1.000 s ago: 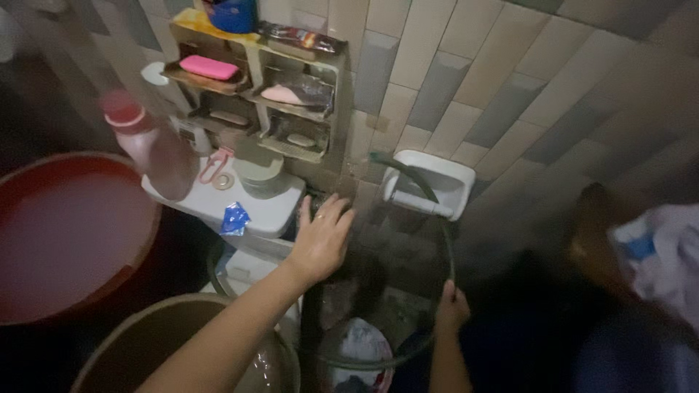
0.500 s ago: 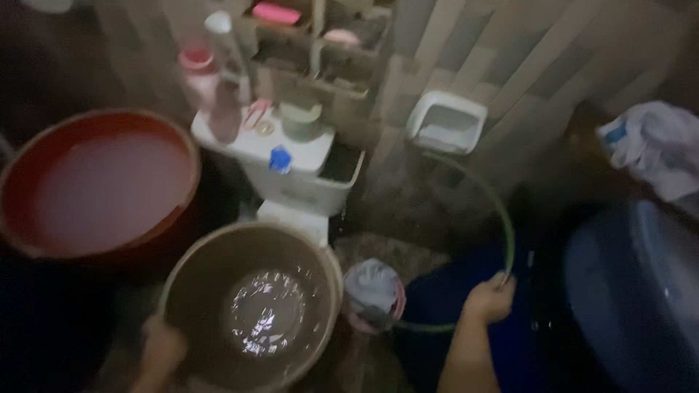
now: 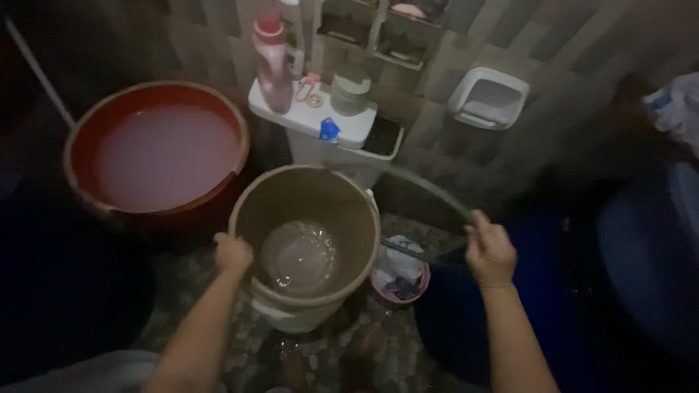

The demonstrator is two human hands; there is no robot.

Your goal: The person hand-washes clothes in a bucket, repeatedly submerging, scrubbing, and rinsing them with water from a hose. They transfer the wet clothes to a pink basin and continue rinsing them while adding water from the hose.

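Down low, the left hand (image 3: 233, 252) was clamped on the rim of a tan bucket (image 3: 309, 196) at its nine o'clock side; a little water lay in the bottom. At three o'clock from the bucket, the right hand (image 3: 489, 251) was closed around a thin green hose (image 3: 429, 191) arcing toward the bucket's rim. A red basin (image 3: 156, 149) of cloudy water sat at ten o'clock, a white toilet tank (image 3: 320, 135) at twelve, and a small pink bin (image 3: 400, 280) between bucket and right hand.
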